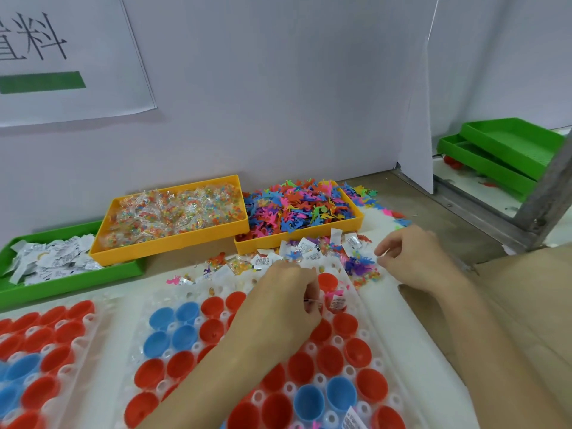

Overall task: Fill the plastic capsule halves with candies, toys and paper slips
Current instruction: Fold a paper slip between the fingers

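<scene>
hands [349, 289] over capsule halves [356, 354], candy tray [173, 239], toy tray [297, 239]

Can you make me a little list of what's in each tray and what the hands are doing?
green tray: paper slips
left yellow tray: candy packets
right yellow tray: colourful toys
capsule halves: red and blue, most empty
left hand: fingers curled over a red half, pinching something small
right hand: picking at the loose pile

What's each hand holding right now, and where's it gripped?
Left hand pinches something small and thin at its fingertips; what it is cannot be told. Right hand holds nothing visible.
</scene>
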